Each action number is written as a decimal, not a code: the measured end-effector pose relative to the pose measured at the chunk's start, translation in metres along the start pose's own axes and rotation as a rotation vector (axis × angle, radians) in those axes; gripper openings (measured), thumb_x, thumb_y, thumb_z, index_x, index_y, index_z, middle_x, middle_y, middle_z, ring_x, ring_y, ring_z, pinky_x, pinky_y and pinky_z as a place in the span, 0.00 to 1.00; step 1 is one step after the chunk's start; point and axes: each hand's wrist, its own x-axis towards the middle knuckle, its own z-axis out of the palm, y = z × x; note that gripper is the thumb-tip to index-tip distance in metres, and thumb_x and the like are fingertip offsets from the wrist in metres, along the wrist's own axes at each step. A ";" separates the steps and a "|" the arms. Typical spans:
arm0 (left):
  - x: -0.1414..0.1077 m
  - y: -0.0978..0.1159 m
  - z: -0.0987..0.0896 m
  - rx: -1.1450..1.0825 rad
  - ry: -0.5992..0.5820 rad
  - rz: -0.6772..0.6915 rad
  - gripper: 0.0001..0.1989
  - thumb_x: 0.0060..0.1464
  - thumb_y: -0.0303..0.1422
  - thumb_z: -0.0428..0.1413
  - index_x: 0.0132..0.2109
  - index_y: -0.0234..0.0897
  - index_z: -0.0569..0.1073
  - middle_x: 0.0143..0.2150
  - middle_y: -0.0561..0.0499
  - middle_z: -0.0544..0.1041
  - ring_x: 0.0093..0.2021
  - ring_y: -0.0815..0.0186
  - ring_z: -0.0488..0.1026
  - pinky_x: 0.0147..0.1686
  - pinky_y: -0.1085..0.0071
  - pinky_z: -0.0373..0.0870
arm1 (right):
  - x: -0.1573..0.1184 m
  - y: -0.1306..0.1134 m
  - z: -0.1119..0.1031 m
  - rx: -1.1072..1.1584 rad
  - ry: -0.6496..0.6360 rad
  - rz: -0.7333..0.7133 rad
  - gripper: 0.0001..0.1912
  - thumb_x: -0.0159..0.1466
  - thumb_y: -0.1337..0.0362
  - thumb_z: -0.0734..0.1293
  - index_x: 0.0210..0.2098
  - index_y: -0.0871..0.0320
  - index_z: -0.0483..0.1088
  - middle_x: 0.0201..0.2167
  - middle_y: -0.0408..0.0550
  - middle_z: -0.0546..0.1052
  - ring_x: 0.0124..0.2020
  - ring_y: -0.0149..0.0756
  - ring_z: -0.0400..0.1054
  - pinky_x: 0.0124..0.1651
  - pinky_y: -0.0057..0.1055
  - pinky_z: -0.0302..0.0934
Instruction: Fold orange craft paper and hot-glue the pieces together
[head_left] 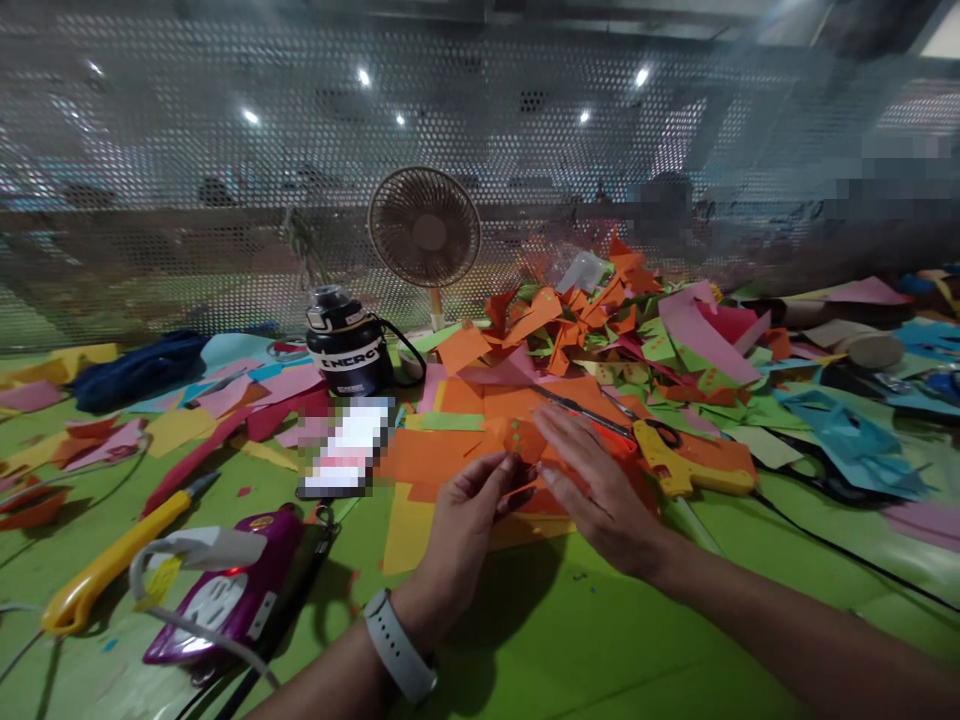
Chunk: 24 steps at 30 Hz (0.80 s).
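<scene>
My left hand (469, 510), with a pale watch band (397, 645) on the wrist, pinches an orange paper piece (521, 437) with small green dots on it. My right hand (596, 495) is just to the right, fingers stretched out and apart, its fingertips close to that piece. Whether they touch it is unclear. Beneath both hands lie flat orange paper sheets (427, 458), with a yellow sheet (409, 530) under them. To the right of my right hand rests a yellow glue gun (686, 460). Dark-bladed scissors (574, 405) lie behind the fingers.
A pile of folded orange paper pieces (555, 315) rises at the back. A small fan (425, 228), a dark bottle (349, 345) and a lit phone (349, 445) stand or lie further left. A purple power strip (232, 590) and a yellow-handled tool (116, 560) sit at front left, with cables.
</scene>
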 end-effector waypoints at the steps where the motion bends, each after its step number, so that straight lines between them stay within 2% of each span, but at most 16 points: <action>1: -0.001 0.000 0.000 0.012 -0.001 -0.006 0.12 0.40 0.36 0.69 0.32 0.36 0.80 0.32 0.49 0.82 0.36 0.66 0.78 0.38 0.73 0.75 | 0.002 0.002 -0.002 0.013 0.032 0.016 0.27 0.68 0.58 0.56 0.64 0.59 0.57 0.65 0.56 0.59 0.67 0.43 0.48 0.67 0.50 0.44; 4: -0.003 0.002 0.002 0.064 -0.003 -0.031 0.14 0.39 0.38 0.69 0.32 0.35 0.80 0.32 0.48 0.81 0.36 0.64 0.78 0.37 0.71 0.75 | 0.007 0.006 -0.007 0.095 0.083 0.105 0.28 0.67 0.58 0.58 0.65 0.58 0.56 0.62 0.56 0.64 0.63 0.44 0.55 0.64 0.51 0.48; 8: -0.006 0.004 0.003 0.135 -0.035 -0.054 0.14 0.39 0.39 0.69 0.33 0.36 0.80 0.33 0.49 0.81 0.36 0.63 0.78 0.34 0.73 0.74 | 0.011 0.008 -0.010 0.233 0.080 0.172 0.29 0.66 0.59 0.60 0.65 0.57 0.56 0.44 0.52 0.76 0.46 0.39 0.70 0.53 0.42 0.63; 10: -0.007 0.004 0.003 0.150 -0.045 -0.053 0.13 0.41 0.39 0.68 0.33 0.36 0.80 0.34 0.49 0.81 0.37 0.63 0.78 0.34 0.73 0.74 | 0.011 0.007 -0.010 0.250 0.085 0.169 0.29 0.65 0.60 0.61 0.65 0.57 0.56 0.38 0.49 0.77 0.40 0.37 0.71 0.47 0.38 0.65; 13: -0.008 0.005 0.004 0.153 -0.060 -0.054 0.12 0.43 0.39 0.67 0.34 0.36 0.79 0.36 0.48 0.81 0.38 0.62 0.78 0.35 0.70 0.75 | 0.010 0.006 -0.009 0.257 0.097 0.154 0.30 0.64 0.62 0.61 0.65 0.58 0.55 0.35 0.47 0.76 0.36 0.36 0.70 0.44 0.37 0.66; 24: -0.007 0.005 0.004 0.267 -0.049 -0.033 0.13 0.43 0.40 0.66 0.34 0.36 0.79 0.33 0.49 0.80 0.34 0.65 0.77 0.32 0.72 0.73 | 0.008 0.006 -0.008 0.261 0.099 0.121 0.31 0.64 0.63 0.61 0.66 0.56 0.53 0.34 0.46 0.75 0.35 0.34 0.69 0.43 0.35 0.66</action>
